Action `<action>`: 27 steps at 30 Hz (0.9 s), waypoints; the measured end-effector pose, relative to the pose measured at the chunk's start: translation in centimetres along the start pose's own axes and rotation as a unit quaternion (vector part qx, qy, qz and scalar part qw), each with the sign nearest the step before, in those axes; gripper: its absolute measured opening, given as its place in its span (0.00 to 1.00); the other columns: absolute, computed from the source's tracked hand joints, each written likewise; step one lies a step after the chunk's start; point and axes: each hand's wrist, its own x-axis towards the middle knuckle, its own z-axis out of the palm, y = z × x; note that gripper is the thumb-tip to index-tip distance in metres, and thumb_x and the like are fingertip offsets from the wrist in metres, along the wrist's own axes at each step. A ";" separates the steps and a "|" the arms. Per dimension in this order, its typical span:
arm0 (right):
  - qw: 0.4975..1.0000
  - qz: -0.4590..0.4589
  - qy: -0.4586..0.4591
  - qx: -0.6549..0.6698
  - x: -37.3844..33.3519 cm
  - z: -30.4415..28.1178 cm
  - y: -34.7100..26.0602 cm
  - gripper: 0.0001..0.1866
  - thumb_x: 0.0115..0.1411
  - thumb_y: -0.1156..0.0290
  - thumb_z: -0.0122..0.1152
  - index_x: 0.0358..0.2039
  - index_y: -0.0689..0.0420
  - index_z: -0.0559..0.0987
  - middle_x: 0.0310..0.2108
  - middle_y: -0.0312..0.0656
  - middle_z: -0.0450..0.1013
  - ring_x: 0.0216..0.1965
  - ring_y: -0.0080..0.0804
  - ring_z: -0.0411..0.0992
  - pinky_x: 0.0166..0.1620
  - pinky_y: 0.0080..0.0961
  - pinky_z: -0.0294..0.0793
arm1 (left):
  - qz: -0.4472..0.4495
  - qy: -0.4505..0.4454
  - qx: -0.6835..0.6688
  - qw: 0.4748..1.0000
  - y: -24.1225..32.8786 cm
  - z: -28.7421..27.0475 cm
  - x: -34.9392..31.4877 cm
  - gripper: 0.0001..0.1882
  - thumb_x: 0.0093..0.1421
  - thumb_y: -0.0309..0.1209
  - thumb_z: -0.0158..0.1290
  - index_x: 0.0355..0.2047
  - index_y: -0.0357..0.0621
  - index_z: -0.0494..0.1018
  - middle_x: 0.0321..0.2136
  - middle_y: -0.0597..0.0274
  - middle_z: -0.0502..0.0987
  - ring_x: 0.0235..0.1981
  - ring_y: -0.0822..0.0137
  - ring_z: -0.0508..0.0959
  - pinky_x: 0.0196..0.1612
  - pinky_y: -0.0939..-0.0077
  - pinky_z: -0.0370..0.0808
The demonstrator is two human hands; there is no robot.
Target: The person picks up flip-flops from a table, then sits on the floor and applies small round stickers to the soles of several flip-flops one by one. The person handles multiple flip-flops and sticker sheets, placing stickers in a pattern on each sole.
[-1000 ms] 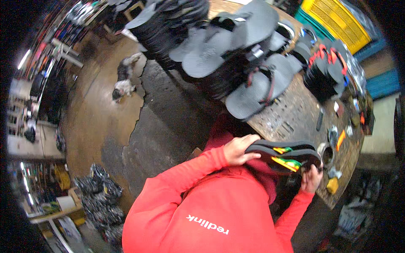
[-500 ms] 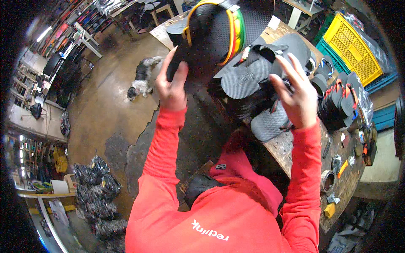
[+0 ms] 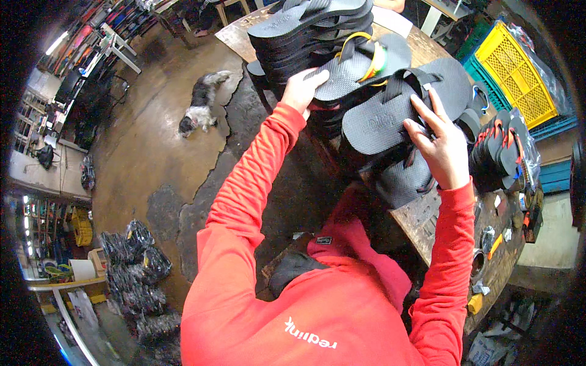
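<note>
My left hand point(image 3: 302, 93) is closed on the heel end of a black flip-flop point(image 3: 342, 79) whose strap is edged in yellow, green and red. Its thumb lies on top of the sole, while the fingers go out of sight underneath. That sandal rests on or just above a pile of dark footwear. Just to its right, a plain black flip-flop point(image 3: 378, 125) with a wide black strap tops another pile. My right hand point(image 3: 444, 149) has its fingers apart, the tips at that sandal's strap and right edge. Below them lies another dark grey flip-flop point(image 3: 403, 180).
A tall stack of black flip-flops point(image 3: 299, 36) stands at the far left of the wooden table point(image 3: 415, 222). Red-strapped sandals point(image 3: 497, 146) and a yellow crate point(image 3: 516, 73) are to the right. A dog point(image 3: 204, 104) lies on the floor, near black plastic-wrapped bundles point(image 3: 137, 274).
My left hand has brought the colour-strapped flip-flop down and right onto or close above the pile. My right hand has come down to the plain black sandal.
</note>
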 end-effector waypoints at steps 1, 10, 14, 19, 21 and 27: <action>1.000 0.018 -0.013 0.000 0.1 0.0 -0.1 0.25 0.56 0.59 0.64 0.54 0.49 0.75 0.62 0.49 0.62 0.52 0.43 0.73 0.52 0.28 0.71 | -0.079 0.020 -0.015 0.997 0.0 -0.1 0.3 0.19 0.60 0.37 0.54 0.47 0.37 0.72 0.37 0.53 0.79 0.29 0.59 0.81 0.24 0.65 0.81; 0.998 -0.030 -0.006 -0.061 1.9 1.0 0.8 0.26 0.57 0.50 0.59 0.53 0.48 0.76 0.61 0.49 0.63 0.51 0.48 0.72 0.50 0.34 0.73 | -0.241 0.059 0.367 0.897 3.4 -1.1 0.6 0.41 0.58 0.67 0.37 0.55 0.42 0.63 0.29 0.52 0.75 0.14 0.62 0.74 0.12 0.75 0.66; 0.995 -0.038 -0.009 -0.092 2.1 0.6 0.5 0.30 0.58 0.46 0.57 0.57 0.46 0.71 0.61 0.53 0.61 0.50 0.53 0.71 0.50 0.37 0.73 | -0.195 0.044 0.291 0.936 2.8 -4.2 -1.5 0.50 0.57 0.70 0.37 0.64 0.40 0.53 0.19 0.48 0.76 0.11 0.66 0.73 0.14 0.75 0.69; 0.978 -0.121 0.163 -0.049 -3.2 -0.3 0.0 0.23 0.58 0.57 0.60 0.54 0.48 0.72 0.54 0.50 0.69 0.45 0.49 0.75 0.39 0.35 0.79 | -0.093 0.087 0.196 0.972 -5.8 -11.4 -9.6 0.42 0.62 0.62 0.40 0.58 0.31 0.59 0.15 0.60 0.73 0.10 0.69 0.69 0.12 0.77 0.65; 0.981 -0.107 0.164 0.019 -8.6 0.5 -0.2 0.21 0.55 0.68 0.65 0.50 0.52 0.75 0.48 0.50 0.73 0.43 0.46 0.76 0.37 0.33 0.80 | -0.140 0.107 0.256 0.951 -12.2 -14.3 -14.7 0.29 0.64 0.58 0.41 0.41 0.41 0.68 0.16 0.58 0.72 0.10 0.68 0.71 0.11 0.75 0.68; 0.973 0.165 0.145 0.078 -25.0 3.1 3.5 0.09 0.56 0.72 0.62 0.37 0.58 0.81 0.31 0.47 0.79 0.30 0.38 0.79 0.34 0.29 0.78 | -0.232 -0.007 0.606 0.761 -27.4 -20.2 -31.0 0.34 0.64 0.58 0.37 0.39 0.36 0.76 0.42 0.38 0.76 0.49 0.44 0.74 0.50 0.58 0.69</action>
